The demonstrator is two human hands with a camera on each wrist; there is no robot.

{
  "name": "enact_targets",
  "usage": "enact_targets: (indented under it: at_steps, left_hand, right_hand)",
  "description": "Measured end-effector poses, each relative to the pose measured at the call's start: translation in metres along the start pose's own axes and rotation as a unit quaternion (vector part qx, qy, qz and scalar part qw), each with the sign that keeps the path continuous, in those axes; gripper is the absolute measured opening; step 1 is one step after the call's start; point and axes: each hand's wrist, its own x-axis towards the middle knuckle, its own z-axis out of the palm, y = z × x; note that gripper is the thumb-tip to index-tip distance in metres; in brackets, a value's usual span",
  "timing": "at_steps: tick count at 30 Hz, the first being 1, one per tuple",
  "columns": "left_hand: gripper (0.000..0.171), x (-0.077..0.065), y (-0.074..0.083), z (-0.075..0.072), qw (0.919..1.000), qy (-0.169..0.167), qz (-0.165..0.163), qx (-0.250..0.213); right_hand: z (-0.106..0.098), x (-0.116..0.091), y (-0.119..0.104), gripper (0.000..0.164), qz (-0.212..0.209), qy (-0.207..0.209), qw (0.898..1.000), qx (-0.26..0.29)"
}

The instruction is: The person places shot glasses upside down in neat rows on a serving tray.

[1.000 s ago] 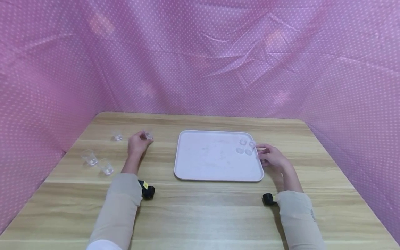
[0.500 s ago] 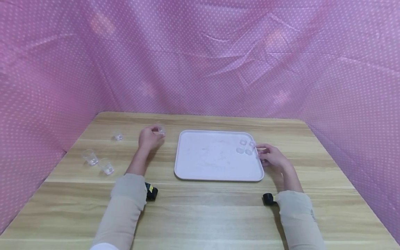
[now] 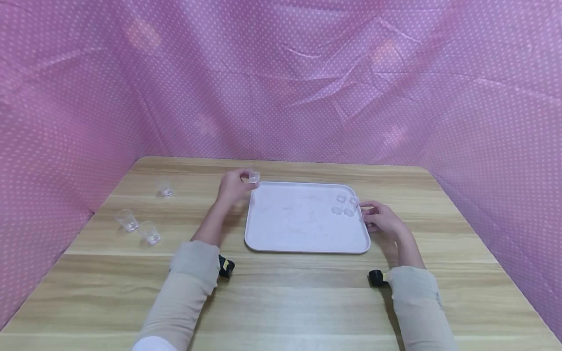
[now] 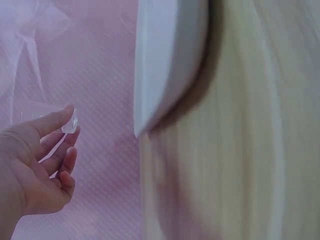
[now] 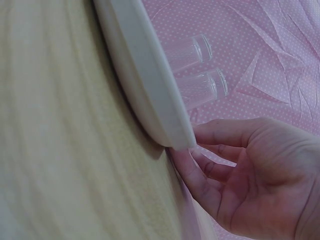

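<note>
My left hand [image 3: 234, 185] pinches a small clear shot glass [image 3: 254, 177] between thumb and fingertips, over the tray's back left corner. In the left wrist view that shot glass [image 4: 73, 121] is upright and apart from the tray. A white rectangular tray [image 3: 298, 229] lies on the table. My right hand [image 3: 382, 218] grips its right edge. In the right wrist view, this hand [image 5: 265, 175] has its thumb and a finger on either side of the tray rim [image 5: 177, 125]. Several shot glasses [image 3: 341, 198] stand upside down at the tray's right end, beside my right fingers.
On the table's left side are three more clear shot glasses: one at the back [image 3: 166, 190], one farther forward [image 3: 130, 223], and another close beside it [image 3: 151, 236]. A pink dotted cloth [image 3: 281, 87] hangs behind and beside the wooden table [image 3: 281, 302].
My left hand has carried the shot glass rightward and slightly back, from the table's left part to the tray's corner. My right hand and the tray have stayed in place.
</note>
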Motion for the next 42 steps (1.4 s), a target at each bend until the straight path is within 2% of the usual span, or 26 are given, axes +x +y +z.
enact_targets:
  at_steps: [6, 13, 23, 29, 35, 42]
  left_hand:
    - [0.043, 0.0, 0.023, 0.017, 0.9999, -0.013, 0.007, 0.004]
    - [0.041, -0.003, 0.051, 0.044, 0.9991, -0.027, 0.034, 0.004]
    - [0.041, -0.007, 0.076, 0.08, 0.9953, -0.066, 0.069, 0.016]
    - [0.038, -0.008, 0.086, 0.094, 0.9927, -0.096, 0.068, 0.025]
    - [0.033, -0.008, 0.089, 0.105, 0.9903, -0.114, 0.069, 0.04]
    - [0.028, -0.009, 0.087, 0.109, 0.9929, -0.093, 0.062, 0.042]
  right_hand:
    - [-0.001, 0.001, 0.002, 0.046, -0.002, -0.001, 1.0, 0.003]
    - [0.0, 0.001, 0.001, 0.047, -0.008, -0.001, 1.0, 0.007]
    - [0.0, -0.001, -0.002, 0.046, -0.005, -0.004, 1.0, 0.015]
    - [-0.004, 0.0, 0.005, 0.044, -0.045, -0.024, 0.998, 0.039]
    - [0.0, -0.002, -0.001, 0.046, -0.01, -0.002, 1.0, 0.012]
    - [0.0, -0.002, -0.002, 0.047, 0.004, -0.002, 1.0, 0.004]
